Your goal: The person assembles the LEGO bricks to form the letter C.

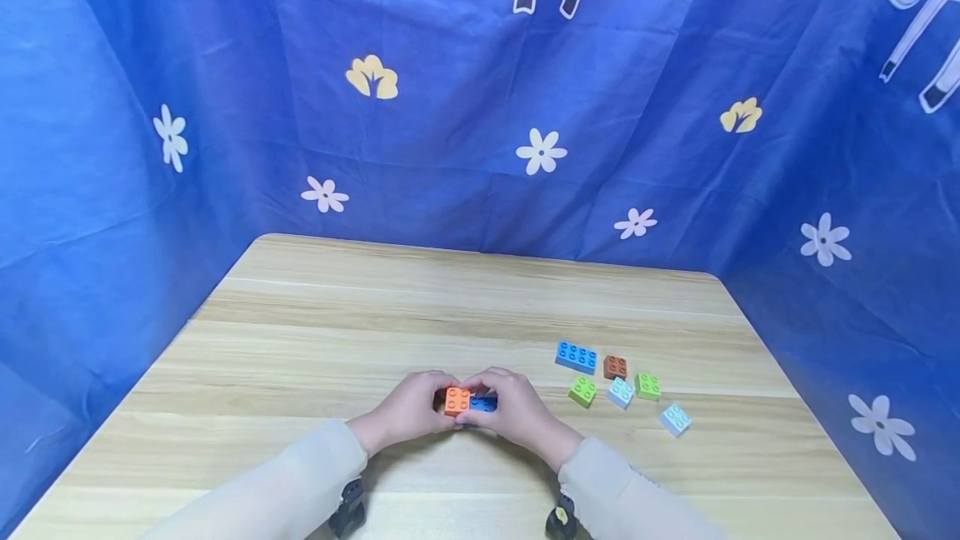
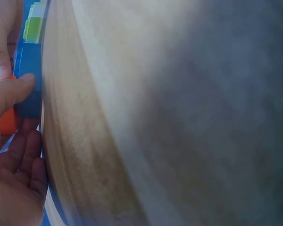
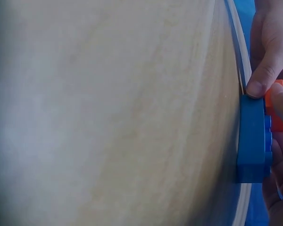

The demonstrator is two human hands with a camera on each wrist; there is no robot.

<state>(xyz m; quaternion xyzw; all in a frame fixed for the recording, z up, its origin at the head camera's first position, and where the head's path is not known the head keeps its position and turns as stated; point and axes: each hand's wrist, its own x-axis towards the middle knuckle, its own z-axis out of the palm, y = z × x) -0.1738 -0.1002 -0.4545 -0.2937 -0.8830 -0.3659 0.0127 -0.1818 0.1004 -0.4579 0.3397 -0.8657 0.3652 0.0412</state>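
Near the front middle of the table, an orange building brick (image 1: 457,400) with studs sits on one end of a longer blue building brick (image 1: 483,403). My left hand (image 1: 408,411) grips the blue brick at the orange end, its thumb along the side in the left wrist view. From the other side, my right hand (image 1: 519,415) pinches the orange brick, thumb against its near face. In the right wrist view the blue brick (image 3: 251,134) shows its long side and a few bare studs beyond the orange brick (image 3: 276,115). Fingers hide the far sides of both bricks.
Right of the hands lie loose bricks: a blue one (image 1: 576,357), a brown one (image 1: 615,367), two green, including one (image 1: 582,391) nearest the hands, and two pale blue, one (image 1: 676,420) farthest right. Blue patterned cloth (image 1: 450,148) surrounds the wooden table (image 1: 360,307).
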